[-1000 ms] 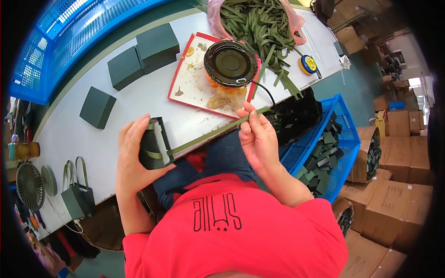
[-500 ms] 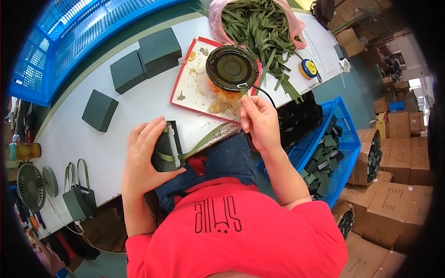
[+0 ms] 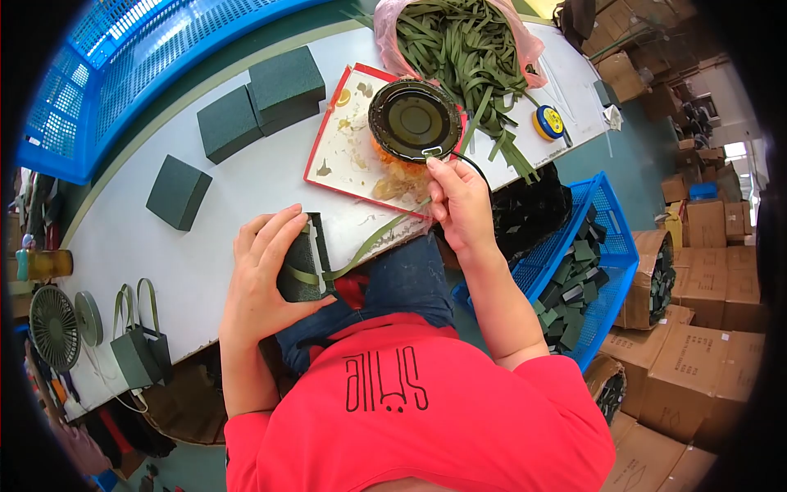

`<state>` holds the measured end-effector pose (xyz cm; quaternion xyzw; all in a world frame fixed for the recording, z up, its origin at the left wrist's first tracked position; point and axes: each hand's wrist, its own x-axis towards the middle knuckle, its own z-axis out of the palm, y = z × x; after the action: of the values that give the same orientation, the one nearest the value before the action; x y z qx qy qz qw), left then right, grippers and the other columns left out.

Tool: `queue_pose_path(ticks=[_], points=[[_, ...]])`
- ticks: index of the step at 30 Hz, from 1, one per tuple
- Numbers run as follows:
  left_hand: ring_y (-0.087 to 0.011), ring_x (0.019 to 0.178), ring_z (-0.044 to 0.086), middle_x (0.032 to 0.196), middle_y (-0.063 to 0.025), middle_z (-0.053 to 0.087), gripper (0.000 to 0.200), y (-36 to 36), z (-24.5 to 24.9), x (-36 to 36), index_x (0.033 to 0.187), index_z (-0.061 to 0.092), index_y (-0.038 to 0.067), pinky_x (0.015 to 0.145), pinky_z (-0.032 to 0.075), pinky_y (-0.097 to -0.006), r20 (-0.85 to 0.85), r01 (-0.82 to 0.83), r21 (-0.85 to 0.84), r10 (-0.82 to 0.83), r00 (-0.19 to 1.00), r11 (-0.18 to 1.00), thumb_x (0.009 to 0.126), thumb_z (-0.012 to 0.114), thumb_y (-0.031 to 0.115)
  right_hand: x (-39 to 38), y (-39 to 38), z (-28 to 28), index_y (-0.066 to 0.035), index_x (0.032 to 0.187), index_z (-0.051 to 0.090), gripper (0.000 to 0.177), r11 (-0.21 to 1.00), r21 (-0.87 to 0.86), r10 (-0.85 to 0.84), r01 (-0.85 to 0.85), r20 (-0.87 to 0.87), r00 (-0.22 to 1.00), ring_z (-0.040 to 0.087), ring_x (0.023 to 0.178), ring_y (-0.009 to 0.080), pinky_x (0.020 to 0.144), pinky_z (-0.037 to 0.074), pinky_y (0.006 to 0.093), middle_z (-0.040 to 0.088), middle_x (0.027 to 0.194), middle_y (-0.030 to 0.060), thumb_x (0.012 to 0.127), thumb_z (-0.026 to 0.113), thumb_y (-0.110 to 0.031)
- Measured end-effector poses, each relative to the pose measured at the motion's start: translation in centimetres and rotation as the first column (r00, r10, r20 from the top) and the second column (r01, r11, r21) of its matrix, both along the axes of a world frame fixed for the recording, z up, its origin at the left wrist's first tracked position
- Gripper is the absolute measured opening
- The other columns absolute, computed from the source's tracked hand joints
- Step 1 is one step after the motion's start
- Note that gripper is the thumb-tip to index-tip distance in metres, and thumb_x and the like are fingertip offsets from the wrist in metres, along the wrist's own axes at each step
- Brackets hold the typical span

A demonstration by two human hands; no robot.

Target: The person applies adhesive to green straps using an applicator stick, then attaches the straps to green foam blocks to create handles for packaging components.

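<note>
My left hand (image 3: pixel 266 266) is wrapped round a small dark green box (image 3: pixel 302 261), tilted with its pale-edged opening facing right. A flat olive-green ribbon (image 3: pixel 369 243) comes out of the box and runs towards my right hand (image 3: pixel 463 201). The fingers of that hand pinch the ribbon's end at the near rim of a round black pot (image 3: pixel 416 120). Dark, shiny liquid that looks like glue fills the pot, and amber drips hang on its outside. Whether the ribbon tip touches the liquid is hard to see.
Under the pot lies a red-edged board (image 3: pixel 340 156) with dried drips. Green boxes (image 3: pixel 179 193) stand left on the white table (image 3: pixel 131 246). A pink bag (image 3: pixel 393 45) of ribbons, a yellow-blue round container (image 3: pixel 548 122), finished bags (image 3: pixel 139 348), a fan (image 3: pixel 55 326) and a blue crate (image 3: pixel 602 246) surround it.
My right hand has shifted slightly, its fingertips now closer to the pot's rim. My left hand still grips the box, in almost the same place. The view has moved a little.
</note>
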<state>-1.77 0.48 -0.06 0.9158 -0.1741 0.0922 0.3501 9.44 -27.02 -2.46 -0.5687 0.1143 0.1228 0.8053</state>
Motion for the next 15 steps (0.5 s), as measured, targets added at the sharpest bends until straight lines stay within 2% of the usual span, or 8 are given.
queue_pose_path(ticks=[4,7,10,11,14,15], points=[[-0.0389,0.128,0.048,0.144,-0.0150,0.052,0.103,0.1,0.1,-0.1,0.141,0.050,0.005,0.107,0.041,-0.0482,-0.004,-0.006,0.003,0.006,1.000,1.000,0.049,0.094,0.022,-0.2,-0.1,0.0,-0.005,0.087,0.057,0.018,0.999,0.043,0.000,0.000,-0.005,1.000,0.042,0.044,0.0056,0.041,0.032,0.0205,0.055,0.064,0.0003,0.096,0.068,-0.017],[-0.0388,0.129,0.048,0.144,-0.0145,0.053,0.103,0.2,0.0,-0.1,0.141,0.049,0.005,0.108,0.040,-0.0473,0.007,-0.012,-0.012,0.012,1.000,1.000,0.050,0.094,0.022,-1.3,0.1,0.3,-0.005,0.087,0.057,0.017,0.996,0.078,-0.037,0.032,0.058,0.998,0.042,0.045,0.0051,0.042,0.032,0.0204,0.055,0.064,-0.0002,0.097,0.066,-0.016],[-0.0383,0.130,0.047,0.144,-0.0139,0.053,0.105,0.2,0.0,-0.1,0.142,0.048,0.004,0.108,0.040,-0.0463,0.005,-0.007,-0.065,0.007,1.000,0.998,0.049,0.094,0.022,-3.0,0.7,1.4,-0.005,0.086,0.057,0.016,1.000,0.019,0.000,-0.002,0.116,0.993,0.042,0.046,0.0047,0.043,0.031,0.0208,0.055,0.064,-0.0008,0.098,0.064,-0.014],[-0.0381,0.130,0.047,0.144,-0.0138,0.053,0.106,0.3,-0.1,0.0,0.142,0.048,0.004,0.108,0.040,-0.0460,-0.005,0.006,-0.102,-0.007,1.000,0.995,0.049,0.095,0.022,-3.6,0.8,1.4,-0.005,0.087,0.058,0.015,0.997,-0.010,0.079,-0.079,0.161,0.984,0.043,0.047,0.0041,0.044,0.031,0.0204,0.055,0.064,-0.0014,0.098,0.064,-0.013],[-0.0380,0.126,0.049,0.142,-0.0112,0.055,0.101,0.3,0.3,0.1,0.142,0.049,0.007,0.106,0.041,-0.0464,-0.024,0.044,-0.197,-0.049,0.998,0.979,0.054,0.094,0.025,-5.1,1.6,2.4,-0.004,0.088,0.060,0.014,0.938,-0.050,0.347,-0.343,0.121,0.930,0.044,0.048,0.0036,0.044,0.032,0.0201,0.056,0.065,-0.0018,0.097,0.066,-0.014],[-0.0379,0.125,0.049,0.142,-0.0109,0.055,0.101,0.2,0.3,0.1,0.142,0.048,0.007,0.106,0.041,-0.0463,-0.023,0.065,-0.214,-0.072,0.997,0.975,0.054,0.094,0.025,-5.3,1.5,2.6,-0.004,0.090,0.062,0.014,0.899,-0.077,0.437,-0.431,0.081,0.896,0.047,0.053,0.0015,0.047,0.033,0.0186,0.058,0.069,-0.0037,0.097,0.068,-0.015]])
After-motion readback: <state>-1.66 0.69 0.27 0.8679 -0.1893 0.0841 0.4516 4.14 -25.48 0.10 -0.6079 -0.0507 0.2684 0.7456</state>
